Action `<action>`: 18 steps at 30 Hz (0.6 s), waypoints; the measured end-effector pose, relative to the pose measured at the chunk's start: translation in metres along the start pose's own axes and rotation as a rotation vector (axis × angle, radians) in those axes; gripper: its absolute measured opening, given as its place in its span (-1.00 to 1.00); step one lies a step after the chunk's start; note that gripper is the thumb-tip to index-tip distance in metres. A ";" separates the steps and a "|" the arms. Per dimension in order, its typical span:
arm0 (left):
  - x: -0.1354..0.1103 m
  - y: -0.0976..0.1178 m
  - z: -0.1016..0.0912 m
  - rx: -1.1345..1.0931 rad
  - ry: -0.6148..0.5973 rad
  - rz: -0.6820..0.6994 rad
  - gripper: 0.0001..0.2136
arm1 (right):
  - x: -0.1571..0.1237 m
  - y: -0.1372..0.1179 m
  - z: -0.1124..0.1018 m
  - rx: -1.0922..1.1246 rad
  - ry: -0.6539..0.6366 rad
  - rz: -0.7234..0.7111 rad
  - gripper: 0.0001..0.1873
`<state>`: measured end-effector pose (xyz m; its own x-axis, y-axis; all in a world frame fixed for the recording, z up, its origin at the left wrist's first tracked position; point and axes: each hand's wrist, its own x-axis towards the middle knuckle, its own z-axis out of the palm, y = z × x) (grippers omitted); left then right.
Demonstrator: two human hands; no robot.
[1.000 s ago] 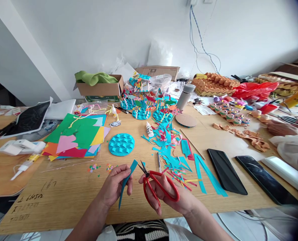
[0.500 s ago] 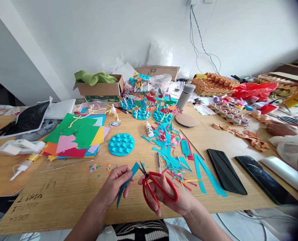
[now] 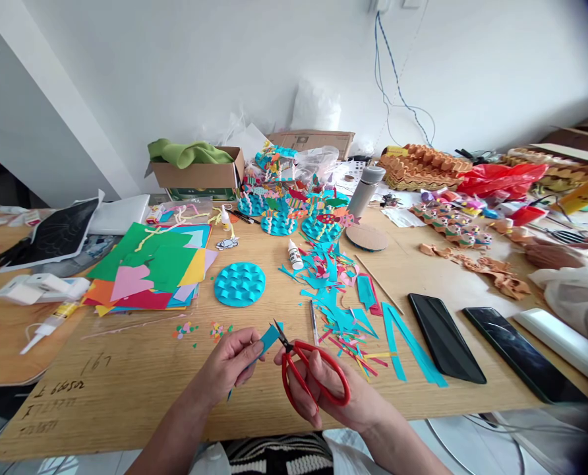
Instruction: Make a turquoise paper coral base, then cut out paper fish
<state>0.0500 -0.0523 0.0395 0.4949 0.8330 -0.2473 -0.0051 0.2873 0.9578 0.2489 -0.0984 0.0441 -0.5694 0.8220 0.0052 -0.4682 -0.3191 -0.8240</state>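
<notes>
Between the fingers and thumb of my left hand is a blue paper strip, its upper end sticking out to the right. My right hand holds red-handled scissors, fingers through the loops. The dark blades are slightly parted and point up and left, at the strip's end; whether they touch the paper I cannot tell. Beyond my left hand lies a blue disc covered with curved paper scales. Several blue paper scraps are heaped past the scissors, with a thin pen-like tool at their near side.
Coloured paper sheets are stacked on the left. A small white bottle and a cardboard disc stand beyond the scraps. Two dark phones lie at right. Decorated blue models and a grey flask are at the back.
My left hand has turned the blue strip to a flatter angle, its upper end now nearer the blades. The scissors have shifted very slightly.
</notes>
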 end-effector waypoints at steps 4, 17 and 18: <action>-0.001 0.001 -0.002 -0.015 -0.023 -0.002 -0.57 | -0.002 0.003 0.001 -0.006 0.017 -0.004 -0.42; -0.009 -0.008 -0.017 0.033 0.020 -0.013 -0.62 | 0.001 0.002 -0.008 -0.421 0.277 0.055 -0.52; -0.011 -0.007 -0.019 0.017 0.065 -0.018 -0.64 | 0.005 0.004 -0.009 -0.608 0.328 0.084 -0.58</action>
<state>0.0282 -0.0548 0.0326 0.4370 0.8571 -0.2728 0.0182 0.2947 0.9554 0.2506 -0.0912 0.0355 -0.3091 0.9366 -0.1648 0.0843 -0.1457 -0.9857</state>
